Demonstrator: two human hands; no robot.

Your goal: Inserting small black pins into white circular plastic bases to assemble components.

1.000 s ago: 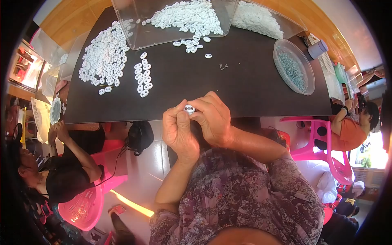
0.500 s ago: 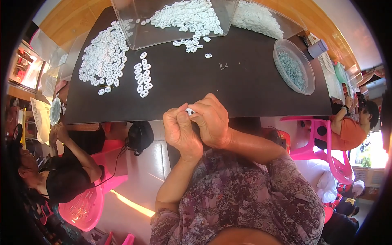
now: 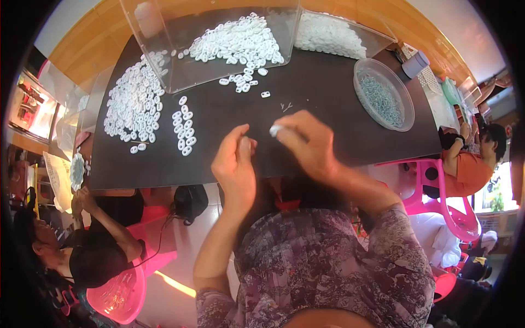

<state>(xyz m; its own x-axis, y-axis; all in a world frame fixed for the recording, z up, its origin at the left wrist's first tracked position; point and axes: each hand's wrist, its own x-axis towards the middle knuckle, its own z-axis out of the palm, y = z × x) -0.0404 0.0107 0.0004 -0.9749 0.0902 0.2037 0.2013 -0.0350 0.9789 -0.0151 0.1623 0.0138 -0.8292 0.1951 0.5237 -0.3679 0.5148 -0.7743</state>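
Note:
Over the near part of the dark table, my right hand [image 3: 313, 143] pinches a small white oval plastic piece [image 3: 274, 130] between thumb and fingertips. To its left my left hand [image 3: 236, 164] is raised with its fingers curled and the thumb close to the index finger; whether something small sits between them is hidden. Similar white oval pieces with two holes lie in neat short rows [image 3: 184, 128] left of my hands. A larger loose heap [image 3: 131, 104] of them spreads at the far left, and one single piece [image 3: 266, 94] lies beyond my hands.
A clear tipped bin [image 3: 180, 87] spills more white pieces [image 3: 238, 41] at the back. Beside it stands a clear box of whitish pieces [image 3: 331, 35]. A round clear tub [image 3: 409, 104] holds small grey-green pins. Co-workers sit left and right near pink chairs [image 3: 117, 290].
My hands have come apart: the right has moved right, carrying the white piece, while the left stays at the left. The view has shifted slightly.

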